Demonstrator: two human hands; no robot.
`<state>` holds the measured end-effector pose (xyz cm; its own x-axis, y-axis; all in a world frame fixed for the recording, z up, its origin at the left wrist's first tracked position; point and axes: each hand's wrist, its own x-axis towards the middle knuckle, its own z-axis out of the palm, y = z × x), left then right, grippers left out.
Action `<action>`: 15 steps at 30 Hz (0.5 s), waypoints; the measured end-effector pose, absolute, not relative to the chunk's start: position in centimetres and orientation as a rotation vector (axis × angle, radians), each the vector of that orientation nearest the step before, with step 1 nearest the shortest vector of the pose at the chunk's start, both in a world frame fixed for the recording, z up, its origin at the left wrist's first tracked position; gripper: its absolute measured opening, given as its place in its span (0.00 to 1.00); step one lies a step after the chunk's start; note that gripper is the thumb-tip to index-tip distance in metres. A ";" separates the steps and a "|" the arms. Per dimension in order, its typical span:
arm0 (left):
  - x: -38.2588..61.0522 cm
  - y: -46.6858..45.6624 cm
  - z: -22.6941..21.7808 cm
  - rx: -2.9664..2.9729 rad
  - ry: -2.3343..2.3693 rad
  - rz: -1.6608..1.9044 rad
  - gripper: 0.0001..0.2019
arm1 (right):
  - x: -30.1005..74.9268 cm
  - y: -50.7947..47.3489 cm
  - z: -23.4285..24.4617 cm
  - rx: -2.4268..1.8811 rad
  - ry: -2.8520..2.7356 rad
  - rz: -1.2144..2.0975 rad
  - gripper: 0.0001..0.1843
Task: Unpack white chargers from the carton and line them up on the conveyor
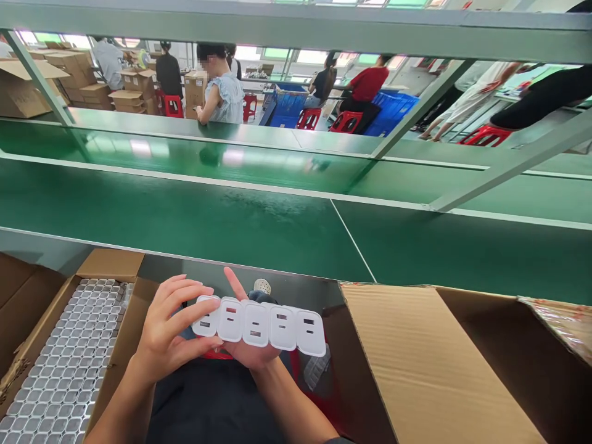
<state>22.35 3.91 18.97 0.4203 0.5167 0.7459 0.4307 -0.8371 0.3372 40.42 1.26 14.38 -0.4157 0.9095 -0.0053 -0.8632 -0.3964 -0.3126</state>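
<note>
A row of several white charger housings, side by side, faces up in front of me. Each end face has a wide slot and a narrow slot, and the slots are not all the same way round. My left hand closes thumb and fingers round the leftmost housing. Beneath the row, my right hand carries the housings on its palm. One of its fingers stretches out behind them; the rest of that hand is mostly hidden. At lower left, a cardboard box holds many similar pieces in tight rows.
A large open carton stands at right, close to my right forearm. Ahead runs a green work surface under metal frame bars. Farther off are seated people, red stools, blue bins and stacked cartons.
</note>
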 end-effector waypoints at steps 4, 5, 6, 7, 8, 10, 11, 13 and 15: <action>21.9 3.9 18.9 2.643 0.875 1.375 0.19 | 40.3 1.1 14.4 -0.174 -0.322 1.991 0.53; 21.8 3.9 18.8 2.666 0.899 1.367 0.20 | 40.2 1.2 14.5 -0.167 -0.329 1.987 0.52; 21.8 4.0 18.7 2.685 0.926 1.369 0.21 | 40.1 1.2 14.6 -0.172 -0.335 1.978 0.51; 21.7 4.0 18.7 2.697 0.955 1.378 0.22 | 40.1 1.3 14.8 -0.188 -0.341 1.961 0.51; 21.7 4.0 18.6 2.703 0.983 1.395 0.23 | 40.0 1.3 14.9 -0.209 -0.349 1.940 0.52; 21.9 3.9 18.4 2.707 1.028 1.427 0.23 | 39.8 1.5 15.0 -0.250 -0.370 1.894 0.54; 22.0 3.8 18.3 2.702 1.047 1.437 0.23 | 39.8 1.5 15.0 -0.263 -0.379 1.877 0.54; 22.4 3.6 18.1 2.686 1.076 1.449 0.23 | 39.7 1.6 15.0 -0.275 -0.387 1.865 0.54; 22.8 3.3 18.1 2.659 1.085 1.453 0.24 | 39.8 1.7 14.7 -0.283 -0.379 1.861 0.52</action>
<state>22.79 3.29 18.05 0.3658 0.5216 0.7708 0.5907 -0.7701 0.2408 39.77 1.66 14.74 -0.3134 0.9496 -0.0061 -0.8717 -0.2902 -0.3950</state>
